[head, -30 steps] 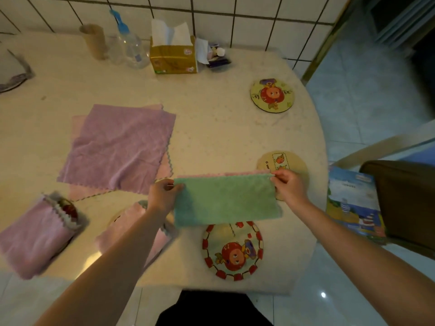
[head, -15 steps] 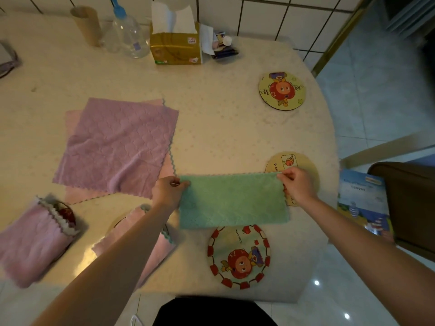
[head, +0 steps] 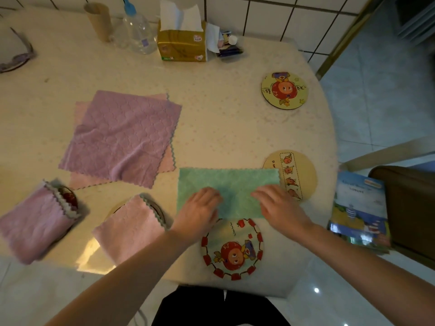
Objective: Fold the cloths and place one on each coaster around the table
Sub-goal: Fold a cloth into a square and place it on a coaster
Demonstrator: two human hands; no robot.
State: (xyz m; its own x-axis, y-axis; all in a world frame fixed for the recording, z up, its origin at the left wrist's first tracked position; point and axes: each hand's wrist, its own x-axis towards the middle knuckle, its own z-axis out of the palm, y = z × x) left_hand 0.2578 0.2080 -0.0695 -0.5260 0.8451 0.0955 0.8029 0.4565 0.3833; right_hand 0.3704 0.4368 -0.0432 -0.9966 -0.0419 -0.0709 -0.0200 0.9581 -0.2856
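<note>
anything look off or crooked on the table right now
Mostly tidy. The folded purple cloth at the near left edge sits off its coaster, hanging past the table's rim. The green cloth overlaps the plain coaster at its right end. No spills or damage show.

Far edge of the desk (head: 223,118): cardboard tube (head: 98,21), clear bottle (head: 138,31), gold tissue box (head: 182,42), small packets (head: 227,47). Beyond the right edge: picture book (head: 360,208) on a brown chair (head: 409,208).
</note>
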